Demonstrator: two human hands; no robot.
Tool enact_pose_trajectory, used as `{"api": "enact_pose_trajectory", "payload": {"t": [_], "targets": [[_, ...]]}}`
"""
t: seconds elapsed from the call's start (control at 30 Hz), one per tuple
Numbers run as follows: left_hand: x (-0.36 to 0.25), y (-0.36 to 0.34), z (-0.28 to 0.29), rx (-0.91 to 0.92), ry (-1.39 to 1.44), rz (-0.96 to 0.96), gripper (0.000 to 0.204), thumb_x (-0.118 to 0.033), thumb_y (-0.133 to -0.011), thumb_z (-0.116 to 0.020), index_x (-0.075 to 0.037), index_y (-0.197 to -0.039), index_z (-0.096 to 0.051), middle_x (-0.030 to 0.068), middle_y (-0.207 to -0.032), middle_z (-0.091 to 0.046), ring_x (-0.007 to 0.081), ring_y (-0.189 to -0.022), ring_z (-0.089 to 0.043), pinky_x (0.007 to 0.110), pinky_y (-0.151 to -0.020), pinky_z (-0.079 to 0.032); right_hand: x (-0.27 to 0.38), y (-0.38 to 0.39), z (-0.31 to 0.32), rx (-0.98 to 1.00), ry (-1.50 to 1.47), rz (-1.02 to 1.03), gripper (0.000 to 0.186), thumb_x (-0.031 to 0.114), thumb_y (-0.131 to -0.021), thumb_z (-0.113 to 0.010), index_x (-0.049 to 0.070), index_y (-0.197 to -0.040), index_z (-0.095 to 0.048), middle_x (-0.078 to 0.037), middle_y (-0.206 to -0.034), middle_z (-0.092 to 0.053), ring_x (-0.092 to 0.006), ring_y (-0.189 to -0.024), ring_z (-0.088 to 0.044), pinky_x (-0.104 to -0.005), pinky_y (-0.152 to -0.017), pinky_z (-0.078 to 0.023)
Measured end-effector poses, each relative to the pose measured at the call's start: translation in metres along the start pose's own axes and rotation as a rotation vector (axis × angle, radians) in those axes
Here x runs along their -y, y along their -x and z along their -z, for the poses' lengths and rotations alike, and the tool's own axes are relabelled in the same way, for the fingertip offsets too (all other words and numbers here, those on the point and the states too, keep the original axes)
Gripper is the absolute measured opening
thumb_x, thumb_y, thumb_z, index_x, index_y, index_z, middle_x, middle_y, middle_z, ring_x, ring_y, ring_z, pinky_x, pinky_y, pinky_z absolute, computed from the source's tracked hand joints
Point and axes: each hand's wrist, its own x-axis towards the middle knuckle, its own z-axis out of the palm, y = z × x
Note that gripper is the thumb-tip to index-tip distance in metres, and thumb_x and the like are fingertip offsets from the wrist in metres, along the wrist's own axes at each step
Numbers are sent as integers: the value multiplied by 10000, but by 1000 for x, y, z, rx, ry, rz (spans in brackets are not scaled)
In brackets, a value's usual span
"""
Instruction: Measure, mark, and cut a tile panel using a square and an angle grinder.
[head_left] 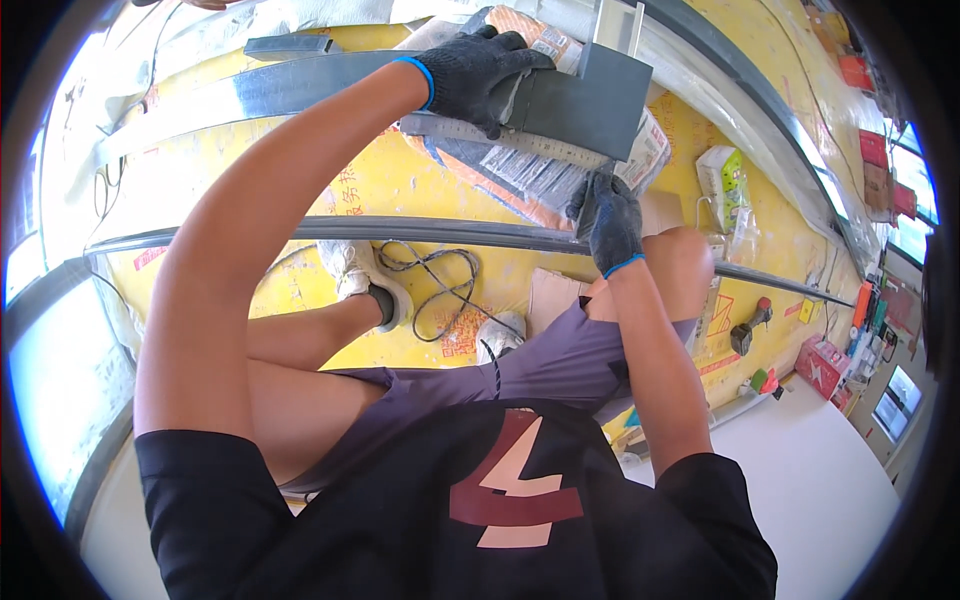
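Note:
My left hand [478,78], in a dark knit glove with a blue cuff, spans a long grey strip [300,85]. Its fingers lie over the far side and the thumb comes down at the ruler. The strip ends on the right in a flat grey plate [585,100] with a raised corner. Along the near edge lies a metal ruler [550,146]. Just below the ruler's right end, my gloved right hand [610,218] is closed round a small greyish thing, mostly hidden by the fingers. Plastic-wrapped sacks [510,180] lie under the plate.
A long dark bar [450,232] crosses in front of my legs. A black cord [445,285] coils on the yellow floor covering [350,185]. At right are a green-and-white bag [728,185], a cordless drill [750,325] and a red box [822,365]. A short grey profile [290,46] lies at far left.

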Motion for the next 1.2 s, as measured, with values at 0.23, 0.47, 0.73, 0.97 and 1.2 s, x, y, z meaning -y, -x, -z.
{"api": "enact_pose_trajectory", "payload": {"t": [0.23, 0.47, 0.73, 0.97, 1.2], "targets": [[5, -3, -3, -27, 2, -82, 1077, -282, -585, -955, -108, -1514, -439, 157, -1446, -518, 390, -1320, -495, 484, -1152, -418, -3, -2, 3, 73, -24, -12, 258, 240, -1102, -514, 46, -958, -607, -69, -788, -628, -183, -654, -590, -319, -626, -493], [3, -6, 16, 5, 103, -121, 1046, -392, -530, -982, -109, -1420, -511, 190, -1321, -592, 429, -1221, -547, 498, -1060, -444, -8, -3, 7, 65, -61, -12, 245, 223, -1105, -492, 45, -967, -587, -76, -813, -616, -189, -696, -592, -319, -656, -496], [0, -6, 17, 30, 89, -93, 1026, -391, -544, -977, -127, -1421, -515, 188, -1304, -603, 427, -1211, -553, 512, -1071, -421, -20, -8, 6, 195, 30, 194, 171, 140, -1095, -483, 46, -1005, -593, -75, -856, -625, -195, -757, -624, -330, -693, -533], [5, -6, 13, -34, 103, -122, 961, -367, -586, -962, -136, -1412, -530, 166, -1303, -614, 413, -1220, -550, 511, -1075, -418, -21, -7, 10, 81, -56, 139, 176, 165, -1060, -567, 25, -989, -648, -63, -877, -648, -170, -742, -621, -302, -690, -541], [16, -11, 2, -46, 137, -142, 809, -331, -650, -926, -148, -1360, -584, 164, -1279, -641, 404, -1209, -571, 504, -1056, -430, -19, -6, 13, 108, 14, 153, 182, 179, -1059, -576, 31, -972, -637, -68, -863, -643, -164, -737, -619, -292, -685, -535]]}}
